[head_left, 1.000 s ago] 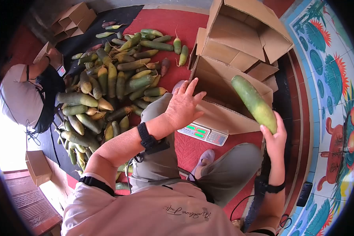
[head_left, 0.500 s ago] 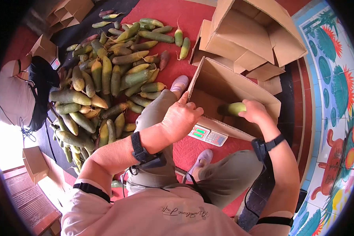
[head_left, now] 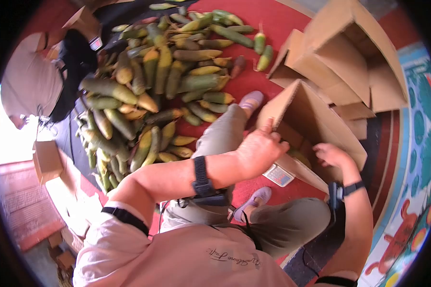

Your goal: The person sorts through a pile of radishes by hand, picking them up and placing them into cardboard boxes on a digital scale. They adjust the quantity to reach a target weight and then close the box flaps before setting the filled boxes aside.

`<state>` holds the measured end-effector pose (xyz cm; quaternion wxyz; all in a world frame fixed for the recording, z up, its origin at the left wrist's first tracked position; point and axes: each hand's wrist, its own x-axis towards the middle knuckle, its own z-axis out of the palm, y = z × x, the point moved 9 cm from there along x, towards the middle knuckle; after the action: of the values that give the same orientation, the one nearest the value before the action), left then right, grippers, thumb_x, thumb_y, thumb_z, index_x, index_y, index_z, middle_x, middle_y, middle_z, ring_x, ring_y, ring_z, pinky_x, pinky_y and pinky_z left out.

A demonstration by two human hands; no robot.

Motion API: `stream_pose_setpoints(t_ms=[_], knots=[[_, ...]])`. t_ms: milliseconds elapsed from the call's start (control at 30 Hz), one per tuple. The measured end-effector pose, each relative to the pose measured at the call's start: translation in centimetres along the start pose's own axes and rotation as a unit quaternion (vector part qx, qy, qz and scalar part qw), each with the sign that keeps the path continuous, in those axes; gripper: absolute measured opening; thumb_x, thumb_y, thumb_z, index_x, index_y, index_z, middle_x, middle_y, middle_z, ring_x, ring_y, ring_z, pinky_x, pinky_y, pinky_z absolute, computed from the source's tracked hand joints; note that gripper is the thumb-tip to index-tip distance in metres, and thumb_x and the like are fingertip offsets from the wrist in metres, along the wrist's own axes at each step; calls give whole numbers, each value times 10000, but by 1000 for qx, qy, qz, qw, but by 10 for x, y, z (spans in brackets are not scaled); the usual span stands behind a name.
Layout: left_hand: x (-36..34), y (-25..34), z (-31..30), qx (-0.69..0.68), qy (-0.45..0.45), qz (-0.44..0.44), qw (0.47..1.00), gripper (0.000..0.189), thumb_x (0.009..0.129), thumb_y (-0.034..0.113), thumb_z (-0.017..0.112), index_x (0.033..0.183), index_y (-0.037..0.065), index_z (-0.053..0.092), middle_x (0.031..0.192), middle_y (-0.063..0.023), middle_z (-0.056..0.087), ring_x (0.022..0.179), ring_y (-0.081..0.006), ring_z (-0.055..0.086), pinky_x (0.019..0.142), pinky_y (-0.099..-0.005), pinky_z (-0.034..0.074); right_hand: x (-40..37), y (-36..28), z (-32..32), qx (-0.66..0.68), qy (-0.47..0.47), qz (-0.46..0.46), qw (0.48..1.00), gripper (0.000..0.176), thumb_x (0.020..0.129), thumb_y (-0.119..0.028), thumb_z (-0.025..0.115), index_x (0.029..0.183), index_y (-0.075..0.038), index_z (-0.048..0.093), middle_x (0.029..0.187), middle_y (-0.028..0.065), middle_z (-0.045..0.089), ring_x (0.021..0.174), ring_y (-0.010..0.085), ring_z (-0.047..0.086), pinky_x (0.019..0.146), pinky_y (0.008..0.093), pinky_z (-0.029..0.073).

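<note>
My left hand is closed on the near left edge of an open cardboard box. The box stands tilted in view, over a scale whose keypad sticks out beneath its near side. My right hand is at the box's right part, just inside the opening, fingers apart and holding nothing. Below its fingers a green radish lies in the box, dim and partly hidden by the wall. A large heap of green radishes covers the red mat to the left.
Other open cardboard boxes stand beyond mine. Two single radishes lie on the red mat near them. At the far left another person bends beside a second scale. A painted tile wall runs along the right.
My right hand has let go of the green radish, which now lies lower in the box. My left hand keeps its hold on the edge. The whole view has shifted and turned.
</note>
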<state>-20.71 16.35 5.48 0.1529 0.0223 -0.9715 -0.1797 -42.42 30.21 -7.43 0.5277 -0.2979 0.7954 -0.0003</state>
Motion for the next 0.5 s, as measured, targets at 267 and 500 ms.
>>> stream_pose_setpoints(t_ms=[267, 500], knots=[[1, -4, 9, -1, -51, -50, 997, 184, 716, 143, 632, 887, 75, 626, 918, -128, 616, 1030, -372, 559, 929, -410, 453, -111, -73, 11, -40, 205, -141, 968, 298, 919, -158, 494, 1155, 11, 561, 1010, 195, 645, 960, 296, 623, 861, 359, 471], [-37, -55, -95, -110, 290, -60, 949, 261, 712, 107, 685, 963, 50, 638, 1031, -140, 622, 994, -320, 583, 880, -406, 476, -194, -61, 38, -110, 450, -182, 867, 271, 924, -90, 497, 1172, 6, 549, 1151, 193, 564, 1043, 343, 565, 877, 406, 449]])
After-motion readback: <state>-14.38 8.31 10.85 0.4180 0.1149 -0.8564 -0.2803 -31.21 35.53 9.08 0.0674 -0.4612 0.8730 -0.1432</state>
